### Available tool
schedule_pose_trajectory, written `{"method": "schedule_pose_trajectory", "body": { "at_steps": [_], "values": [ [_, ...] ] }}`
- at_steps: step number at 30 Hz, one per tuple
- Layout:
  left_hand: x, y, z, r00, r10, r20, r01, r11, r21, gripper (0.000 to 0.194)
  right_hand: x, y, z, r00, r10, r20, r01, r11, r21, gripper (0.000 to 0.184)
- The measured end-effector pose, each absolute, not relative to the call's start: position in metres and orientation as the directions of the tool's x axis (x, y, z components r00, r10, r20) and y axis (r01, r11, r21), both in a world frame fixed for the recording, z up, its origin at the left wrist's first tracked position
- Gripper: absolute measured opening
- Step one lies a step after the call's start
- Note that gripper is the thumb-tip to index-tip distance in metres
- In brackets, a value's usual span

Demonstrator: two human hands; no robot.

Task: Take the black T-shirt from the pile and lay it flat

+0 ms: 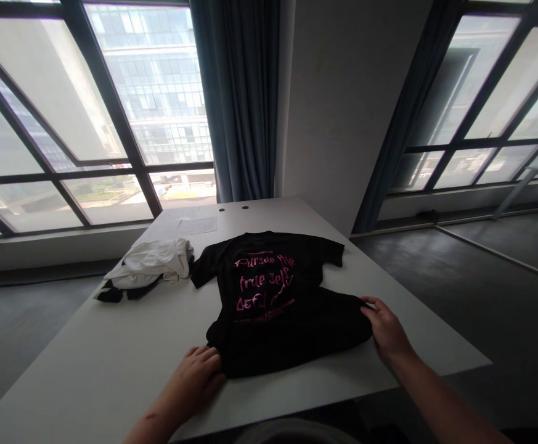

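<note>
A black T-shirt point(296, 336) with pink lettering lies spread on the white table point(111, 364), its neck toward the far end and its hem toward me. My left hand point(201, 373) grips the hem's left corner, fingers curled over the cloth. At the opposite corner, my right hand point(384, 324) pinches the hem between thumb and fingers. The fabric near the right side is bunched outward and wavy. Both sleeves stretch out sideways at the far end.
A crumpled pile of white and black clothes point(155, 265) sits left of the shirt. Sheets of paper point(197, 226) lie near the table's far edge, by two round holes. Beyond stand a blue curtain point(238, 98), a wall pillar point(338, 105) and large windows.
</note>
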State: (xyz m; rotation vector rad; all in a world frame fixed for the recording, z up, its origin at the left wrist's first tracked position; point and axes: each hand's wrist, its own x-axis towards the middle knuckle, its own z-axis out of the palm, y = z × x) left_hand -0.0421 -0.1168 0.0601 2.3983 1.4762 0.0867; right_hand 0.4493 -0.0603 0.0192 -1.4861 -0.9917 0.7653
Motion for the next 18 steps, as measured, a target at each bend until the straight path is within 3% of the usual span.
{"method": "schedule_pose_trajectory", "body": {
  "at_steps": [2, 4, 7, 10, 12, 15, 18],
  "values": [
    [-0.050, -0.117, 0.069, 0.480, 0.854, -0.200, 0.840, -0.383, 0.385, 0.007, 0.470, -0.073, 0.025, 0.382, 0.924, 0.033, 0.214, -0.053, -0.975, 0.052],
    [-0.058, -0.119, 0.078, 0.478, 0.834, -0.276, 0.834, -0.332, 0.441, 0.006, 0.486, -0.089, 0.032, 0.275, 0.959, 0.061, 0.399, -0.056, -0.915, 0.048],
    [-0.064, -0.124, 0.089, 0.406, 0.831, -0.379, 0.881, -0.246, 0.405, 0.009, 0.496, -0.113, 0.040, 0.080, 0.994, 0.077, 0.738, -0.007, -0.675, 0.035],
    [-0.063, -0.126, 0.098, 0.302, 0.844, -0.444, 0.941, -0.189, 0.282, 0.014, 0.493, -0.131, 0.046, -0.100, 0.993, -0.064, 0.904, 0.064, -0.423, 0.024],
    [-0.060, -0.124, 0.101, 0.264, 0.862, -0.432, 0.957, -0.180, 0.227, 0.020, 0.489, -0.137, 0.053, -0.169, 0.966, -0.194, 0.936, 0.096, -0.338, 0.022],
    [-0.053, -0.113, 0.101, 0.274, 0.901, -0.335, 0.951, -0.201, 0.236, 0.026, 0.483, -0.134, 0.069, -0.179, 0.920, -0.348, 0.965, 0.096, -0.244, 0.018],
    [-0.040, -0.091, 0.098, 0.283, 0.939, -0.197, 0.941, -0.232, 0.248, 0.026, 0.469, -0.116, 0.087, -0.108, 0.935, -0.338, 0.990, 0.072, -0.118, 0.021]
  ]
}}
